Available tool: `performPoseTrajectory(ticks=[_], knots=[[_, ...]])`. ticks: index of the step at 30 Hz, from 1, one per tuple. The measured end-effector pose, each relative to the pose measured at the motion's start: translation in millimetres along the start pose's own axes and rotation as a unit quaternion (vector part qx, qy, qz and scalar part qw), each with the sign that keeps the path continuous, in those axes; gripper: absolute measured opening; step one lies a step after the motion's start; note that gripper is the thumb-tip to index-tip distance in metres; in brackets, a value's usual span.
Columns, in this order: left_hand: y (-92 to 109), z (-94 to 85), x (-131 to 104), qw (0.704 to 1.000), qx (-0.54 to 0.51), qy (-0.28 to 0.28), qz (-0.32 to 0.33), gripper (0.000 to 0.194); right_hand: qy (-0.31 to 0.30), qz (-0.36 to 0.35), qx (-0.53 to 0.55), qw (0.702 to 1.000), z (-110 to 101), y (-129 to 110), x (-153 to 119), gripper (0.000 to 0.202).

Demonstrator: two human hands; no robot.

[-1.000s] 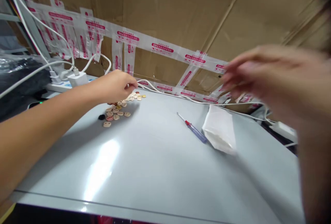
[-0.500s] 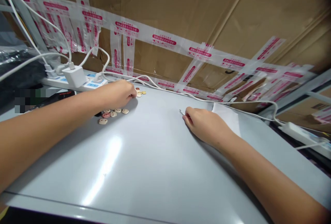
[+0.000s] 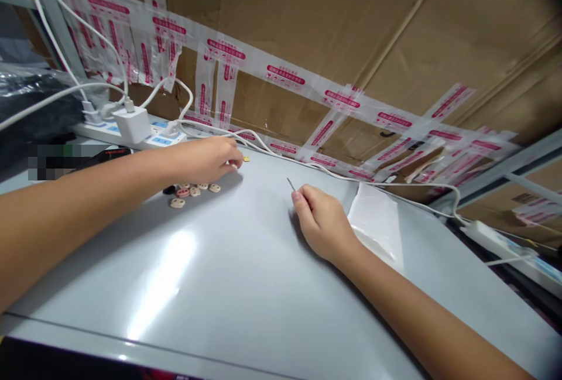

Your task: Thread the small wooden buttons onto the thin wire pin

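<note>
My left hand (image 3: 215, 156) reaches over the back left of the grey table (image 3: 246, 263), its fingers pinched together; something small and pale shows at the fingertips, too small to name. Just past the fingers lies a small yellow piece (image 3: 246, 158). Below my left wrist sits a group of several small button-like pieces, among them a pink one (image 3: 183, 192) and a cream one (image 3: 177, 203). Right of the table's middle, my right hand (image 3: 322, 219) is closed on a thin metal tool (image 3: 290, 183), whose tip points up and left.
A white power strip (image 3: 94, 130) with a white adapter (image 3: 133, 124) stands at the back left. White cables run along a taped cardboard wall (image 3: 298, 11). A white plastic sheet (image 3: 381, 222) lies behind my right wrist; another power strip (image 3: 518, 251) is at the right.
My right hand has moved left and nearer to me, turning so that more of the thin tool shows. My left hand has shifted slightly right. The camera view has shifted a little.
</note>
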State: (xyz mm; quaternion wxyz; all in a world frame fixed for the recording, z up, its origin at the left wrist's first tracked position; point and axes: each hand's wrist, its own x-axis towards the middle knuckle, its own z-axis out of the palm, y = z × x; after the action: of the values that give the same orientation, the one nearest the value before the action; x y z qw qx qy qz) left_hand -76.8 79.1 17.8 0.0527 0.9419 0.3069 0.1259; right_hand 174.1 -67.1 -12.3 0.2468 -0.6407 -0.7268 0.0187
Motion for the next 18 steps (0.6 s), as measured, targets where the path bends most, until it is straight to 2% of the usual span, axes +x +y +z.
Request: performPoseTrajectory(ticks=[2,5,8,10,13,18], knots=[[10,-6.1,2,1.000,-0.023,0.015,-0.013,0.030,-0.008,0.031,0.056,0.998,1,1,0,0.030],[28,-9.1,0,0.988,-0.142,0.039,-0.056,0.031,-0.034,0.048,0.080,0.995,-1,0,-1,0.022],[44,-3.8,-3,0.960,-0.261,0.009,-0.101,0.031,-0.030,0.034,0.072,0.996,-2,0,-2,0.018],[50,2.5,-3,0.944,-0.314,-0.002,-0.104,0.029,-0.018,0.018,0.074,0.997,-2,-1,-3,0.018],[52,12.3,-1,0.920,-0.384,-0.007,-0.084,0.026,-0.012,-0.026,0.082,0.996,-3,-1,-4,0.018],[46,24.3,2,0.870,-0.483,-0.018,-0.100,0.026,-0.014,-0.060,0.098,0.993,-6,-4,-5,0.019]])
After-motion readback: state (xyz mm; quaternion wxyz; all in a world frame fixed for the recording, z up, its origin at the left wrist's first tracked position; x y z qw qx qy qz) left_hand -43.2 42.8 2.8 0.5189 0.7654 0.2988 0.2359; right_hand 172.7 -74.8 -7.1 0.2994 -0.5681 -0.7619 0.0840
